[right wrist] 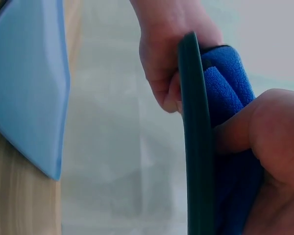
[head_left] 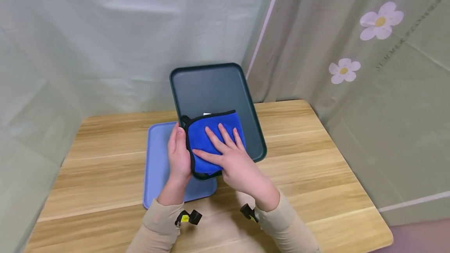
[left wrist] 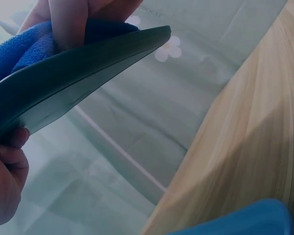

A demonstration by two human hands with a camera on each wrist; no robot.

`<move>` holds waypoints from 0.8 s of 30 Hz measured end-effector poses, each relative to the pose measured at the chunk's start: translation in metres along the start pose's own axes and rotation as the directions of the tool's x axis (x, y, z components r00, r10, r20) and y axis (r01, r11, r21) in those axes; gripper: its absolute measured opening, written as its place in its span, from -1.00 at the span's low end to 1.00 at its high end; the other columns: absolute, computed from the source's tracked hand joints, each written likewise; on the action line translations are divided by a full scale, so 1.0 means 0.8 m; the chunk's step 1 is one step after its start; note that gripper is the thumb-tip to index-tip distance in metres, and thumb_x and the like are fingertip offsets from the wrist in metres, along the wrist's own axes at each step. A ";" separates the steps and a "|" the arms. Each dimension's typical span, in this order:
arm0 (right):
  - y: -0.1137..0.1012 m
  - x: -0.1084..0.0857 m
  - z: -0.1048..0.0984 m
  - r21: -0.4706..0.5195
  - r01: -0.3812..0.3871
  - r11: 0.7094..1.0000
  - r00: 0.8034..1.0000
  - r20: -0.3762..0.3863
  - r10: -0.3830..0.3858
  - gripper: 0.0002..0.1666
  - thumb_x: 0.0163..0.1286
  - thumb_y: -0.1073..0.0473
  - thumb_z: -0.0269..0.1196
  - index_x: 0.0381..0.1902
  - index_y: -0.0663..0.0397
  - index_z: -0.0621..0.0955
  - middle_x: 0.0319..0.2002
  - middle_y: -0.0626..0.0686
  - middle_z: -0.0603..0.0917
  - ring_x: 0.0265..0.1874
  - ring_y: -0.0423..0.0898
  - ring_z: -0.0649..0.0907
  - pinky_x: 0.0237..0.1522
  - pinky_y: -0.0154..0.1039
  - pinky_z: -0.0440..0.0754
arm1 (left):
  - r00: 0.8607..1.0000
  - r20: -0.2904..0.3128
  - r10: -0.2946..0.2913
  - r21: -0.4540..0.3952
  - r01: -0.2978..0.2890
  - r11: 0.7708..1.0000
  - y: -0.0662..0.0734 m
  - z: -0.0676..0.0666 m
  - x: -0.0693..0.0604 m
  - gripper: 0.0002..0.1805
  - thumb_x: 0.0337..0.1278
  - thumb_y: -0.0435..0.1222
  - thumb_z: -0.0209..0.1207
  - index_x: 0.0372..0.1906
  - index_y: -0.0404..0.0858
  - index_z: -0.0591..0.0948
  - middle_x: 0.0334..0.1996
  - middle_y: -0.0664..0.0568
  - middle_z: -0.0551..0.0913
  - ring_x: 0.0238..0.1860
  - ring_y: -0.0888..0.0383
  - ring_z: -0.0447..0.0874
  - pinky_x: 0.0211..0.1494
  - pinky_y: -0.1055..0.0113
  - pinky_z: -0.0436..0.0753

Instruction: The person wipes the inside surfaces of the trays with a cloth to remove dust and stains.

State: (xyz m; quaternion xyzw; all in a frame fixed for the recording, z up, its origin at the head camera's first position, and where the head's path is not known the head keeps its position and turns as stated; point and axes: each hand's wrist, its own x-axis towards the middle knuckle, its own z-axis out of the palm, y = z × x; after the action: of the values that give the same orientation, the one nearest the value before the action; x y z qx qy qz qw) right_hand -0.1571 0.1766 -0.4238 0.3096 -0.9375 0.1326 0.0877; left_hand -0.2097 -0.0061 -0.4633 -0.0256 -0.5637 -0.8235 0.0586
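My left hand grips the left edge of a dark green rectangular tray, thumb on the rim and fingers curled underneath, as the right wrist view shows. The tray is raised off the table and tilted. On its lower part lies a folded blue cloth with black edging. My right hand presses flat on this cloth with its fingers spread and straight. In the left wrist view, the tray appears side-on with the blue cloth bunched on its upper face.
A light blue tray lies on the wooden table, below and left of the green one. Pale curtains hang behind the table, and a flowered curtain hangs along the right side.
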 end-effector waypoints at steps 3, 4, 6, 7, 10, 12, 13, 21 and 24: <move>-0.003 0.000 0.000 -0.018 0.006 1.000 1.000 -0.008 -0.006 0.18 0.17 0.66 0.22 0.58 -0.52 0.46 0.74 0.02 -0.08 0.70 0.16 -0.27 0.61 0.33 -0.34 | 1.000 0.003 -0.004 -0.002 0.004 1.000 0.001 0.001 0.000 -0.31 0.76 0.02 -0.16 0.71 -0.24 0.15 0.64 -0.08 0.22 0.62 -0.03 0.13 0.65 -0.09 0.19; -0.003 0.000 -0.001 -0.020 0.004 1.000 1.000 -0.011 -0.005 0.18 0.17 0.66 0.23 0.58 -0.52 0.46 0.74 0.02 -0.07 0.70 0.16 -0.27 0.62 0.32 -0.34 | 1.000 0.001 -0.008 0.002 0.008 1.000 0.002 0.001 0.000 -0.30 0.76 0.02 -0.16 0.72 -0.25 0.14 0.65 -0.08 0.20 0.63 -0.03 0.10 0.66 -0.09 0.17; -0.003 0.000 -0.003 -0.019 0.004 1.000 1.000 -0.013 -0.004 0.18 0.17 0.67 0.23 0.57 -0.52 0.47 0.74 0.02 -0.07 0.70 0.16 -0.26 0.62 0.32 -0.34 | 1.000 -0.001 -0.015 0.007 0.015 1.000 0.003 0.002 -0.001 -0.29 0.76 0.02 -0.16 0.73 -0.24 0.12 0.66 -0.06 0.18 0.64 -0.02 0.08 0.67 -0.08 0.14; -0.003 -0.001 -0.003 -0.019 0.002 1.000 1.000 -0.009 -0.002 0.19 0.17 0.67 0.23 0.57 -0.53 0.47 0.74 0.02 -0.08 0.70 0.15 -0.26 0.62 0.31 -0.35 | 1.000 0.003 -0.011 0.004 0.011 1.000 0.003 0.002 -0.001 -0.30 0.76 0.02 -0.16 0.72 -0.24 0.13 0.65 -0.07 0.20 0.63 -0.02 0.10 0.66 -0.08 0.16; 0.000 -0.002 -0.005 -0.015 -0.004 1.000 1.000 -0.011 0.004 0.20 0.14 0.67 0.21 0.56 -0.55 0.48 0.75 -0.01 -0.09 0.70 0.13 -0.25 0.63 0.28 -0.35 | 1.000 0.018 0.007 -0.010 -0.006 1.000 0.003 0.004 -0.001 -0.33 0.77 0.02 -0.16 0.70 -0.24 0.19 0.59 -0.07 0.30 0.57 -0.02 0.22 0.62 -0.07 0.26; 0.002 -0.003 -0.005 -0.010 -0.009 1.000 1.000 -0.016 0.009 0.20 0.13 0.68 0.19 0.55 -0.56 0.50 0.75 -0.04 -0.09 0.70 0.12 -0.25 0.63 0.26 -0.35 | 0.999 0.033 0.025 -0.020 -0.024 1.000 0.003 0.005 -0.001 -0.36 0.77 0.02 -0.17 0.67 -0.23 0.25 0.52 -0.07 0.39 0.50 -0.01 0.33 0.56 -0.05 0.37; 0.004 -0.004 -0.004 -0.008 -0.010 1.000 1.000 -0.021 0.010 0.21 0.12 0.68 0.18 0.54 -0.56 0.50 0.75 -0.05 -0.10 0.71 0.11 -0.24 0.64 0.25 -0.34 | 0.999 0.039 0.033 -0.023 -0.032 0.999 0.003 0.006 -0.001 -0.37 0.77 0.02 -0.17 0.66 -0.24 0.27 0.50 -0.08 0.41 0.48 -0.01 0.36 0.53 -0.04 0.40; 0.010 -0.005 -0.002 0.025 -0.009 1.000 1.000 -0.028 0.010 0.21 0.10 0.68 0.14 0.52 -0.58 0.52 0.74 -0.08 -0.06 0.71 0.08 -0.20 0.64 0.24 -0.34 | 0.996 0.046 0.073 0.002 -0.074 0.997 0.001 0.004 0.001 -0.38 0.78 -0.01 -0.17 0.62 -0.30 0.30 0.47 -0.14 0.45 0.47 -0.04 0.39 0.52 0.09 0.43; 0.012 -0.006 -0.003 0.026 -0.006 1.000 1.000 -0.024 0.006 0.22 0.10 0.69 0.13 0.52 -0.59 0.52 0.74 -0.08 -0.04 0.71 0.06 -0.20 0.64 0.24 -0.34 | 0.997 0.027 0.076 0.025 -0.077 0.997 0.000 0.003 0.002 -0.37 0.79 -0.04 -0.17 0.64 -0.34 0.27 0.52 -0.17 0.40 0.53 -0.06 0.32 0.60 0.04 0.33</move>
State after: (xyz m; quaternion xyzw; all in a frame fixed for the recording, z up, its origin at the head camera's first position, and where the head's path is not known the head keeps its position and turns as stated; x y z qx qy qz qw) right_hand -0.1591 0.1875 -0.4245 0.3063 -0.9355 0.1488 0.0943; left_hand -0.2110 -0.0042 -0.4621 -0.0568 -0.5737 -0.8129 0.0831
